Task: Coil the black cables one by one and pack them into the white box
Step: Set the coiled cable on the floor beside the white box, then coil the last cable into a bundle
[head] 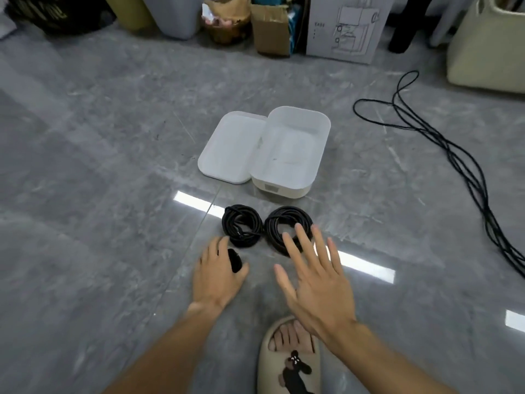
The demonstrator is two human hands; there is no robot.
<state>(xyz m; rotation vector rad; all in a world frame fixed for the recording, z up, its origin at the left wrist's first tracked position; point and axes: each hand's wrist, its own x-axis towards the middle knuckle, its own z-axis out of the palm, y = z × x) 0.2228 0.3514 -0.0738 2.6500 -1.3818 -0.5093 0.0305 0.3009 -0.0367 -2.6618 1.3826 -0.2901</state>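
Two coiled black cables lie side by side on the grey floor: a smaller coil [242,225] on the left and a larger coil [285,226] on the right. Behind them stands the white box [295,177], open and with nothing inside, its lid [227,149] lying flat to its left. My right hand [314,277] hovers with fingers spread straight over the near edge of the larger coil. My left hand [217,273] rests low by the smaller coil and curls round a small black object [235,260]. A long uncoiled black cable [460,163] trails across the floor at the right.
My foot in a beige slipper [289,362] is planted just below my right hand. Cardboard boxes [270,27], bins and a cream bag [488,46] line the far edge. Bright light reflections streak the glossy floor.
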